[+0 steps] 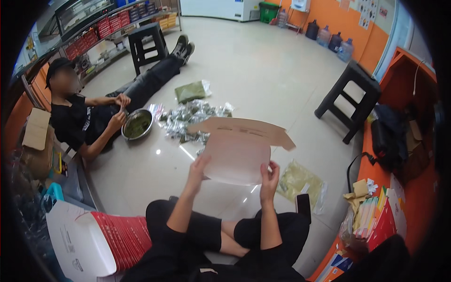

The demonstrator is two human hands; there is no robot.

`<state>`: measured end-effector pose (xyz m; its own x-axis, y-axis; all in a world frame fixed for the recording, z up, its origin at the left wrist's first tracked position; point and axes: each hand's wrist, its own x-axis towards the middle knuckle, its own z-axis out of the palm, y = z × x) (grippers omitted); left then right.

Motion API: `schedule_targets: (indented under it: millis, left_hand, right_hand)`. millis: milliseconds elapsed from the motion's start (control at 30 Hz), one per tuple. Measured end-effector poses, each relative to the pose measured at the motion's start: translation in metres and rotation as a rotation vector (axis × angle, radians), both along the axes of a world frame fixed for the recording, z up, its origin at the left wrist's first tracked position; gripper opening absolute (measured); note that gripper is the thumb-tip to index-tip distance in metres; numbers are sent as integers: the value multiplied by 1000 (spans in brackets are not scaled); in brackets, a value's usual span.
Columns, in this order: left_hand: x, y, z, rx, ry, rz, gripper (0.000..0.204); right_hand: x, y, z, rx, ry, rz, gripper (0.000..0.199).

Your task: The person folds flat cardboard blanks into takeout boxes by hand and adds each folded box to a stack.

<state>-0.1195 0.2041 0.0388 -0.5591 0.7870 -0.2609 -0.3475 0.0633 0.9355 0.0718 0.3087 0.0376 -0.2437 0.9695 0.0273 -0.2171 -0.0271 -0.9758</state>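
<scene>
An unfolded cardboard box blank (238, 157) is held up in front of me, its flaps spread at the far end. My left hand (199, 170) grips its left edge, and my right hand (269, 177) grips its right edge, thumb up along the side. Beyond the cardboard lies a pile of small clear packets with green contents (181, 120), partly hidden by it. A flat bag of yellow-green stuff (300, 181) is on the floor near my right hand. By my left leg leans a stack of red folded boxes (127, 239) with a white cardboard sheet (77, 239).
On the left a person (77, 110) sits with both hands together over a metal bowl of green stuff (137, 124). A larger green bag (190, 91) lies behind the packets. Black stools (350, 98) stand right and far left. A phone (303, 207) is by my right knee.
</scene>
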Motion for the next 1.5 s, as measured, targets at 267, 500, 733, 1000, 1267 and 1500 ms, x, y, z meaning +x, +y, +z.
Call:
schedule_targets:
  millis: [267, 500, 733, 1000, 1267, 1500]
  left_hand:
    - [4, -65, 55, -74, 185, -69, 48]
    - [42, -147, 64, 82, -21, 142, 50]
    - [66, -217, 109, 236, -91, 458, 51]
    - [110, -326, 216, -315, 648, 123, 51]
    - [150, -390, 285, -394, 1394, 289, 36]
    - [122, -370, 273, -867, 1589, 171, 41]
  right_hand:
    - [-5, -14, 12, 145, -16, 345, 30]
    - [-17, -43, 26, 121, 14, 630, 33]
    - [-21, -119, 92, 336, 104, 926, 67]
    - [-128, -170, 128, 45, 377, 894, 45]
    - [-207, -248, 163, 256, 278, 1157, 35]
    - [-241, -294, 151, 363, 146, 1342, 34]
